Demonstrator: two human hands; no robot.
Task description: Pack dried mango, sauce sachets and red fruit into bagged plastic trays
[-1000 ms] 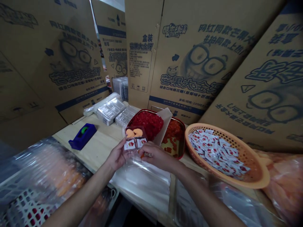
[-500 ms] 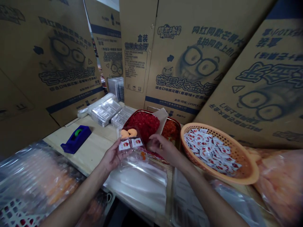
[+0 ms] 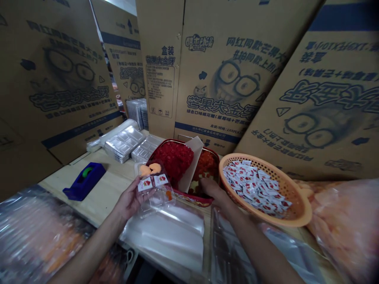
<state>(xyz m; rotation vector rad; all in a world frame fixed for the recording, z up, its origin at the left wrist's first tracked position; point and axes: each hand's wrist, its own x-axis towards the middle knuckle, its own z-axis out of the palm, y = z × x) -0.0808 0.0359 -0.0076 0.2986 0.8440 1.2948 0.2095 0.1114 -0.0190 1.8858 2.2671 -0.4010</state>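
Observation:
My left hand [image 3: 130, 200] grips a clear plastic blister tray [image 3: 158, 200] from its left side. Two orange sweets [image 3: 150, 169] sit in its far compartments, two white sachets with red print [image 3: 152, 182] in the middle ones, and a small orange piece [image 3: 168, 195] in a near one. My right hand [image 3: 211, 189] reaches into the right side of a red tub [image 3: 189, 198], its fingertips hidden among orange pieces [image 3: 207, 163]. Red pieces [image 3: 173, 156] fill the tub's left side, and a whitish divider [image 3: 192, 163] stands between the two.
An orange plastic basket [image 3: 304, 211] of sachets stands right of the tub. Stacked clear trays [image 3: 124, 138] lie at the back left, near a blue tape dispenser [image 3: 84, 181]. Clear plastic bags [image 3: 168, 236] lie in front. Tall cardboard boxes [image 3: 219, 79] wall off the back.
My right hand has moved from over the tub's near middle into the orange pieces on its right side. My left hand still holds the blister tray. The view has shifted slightly right.

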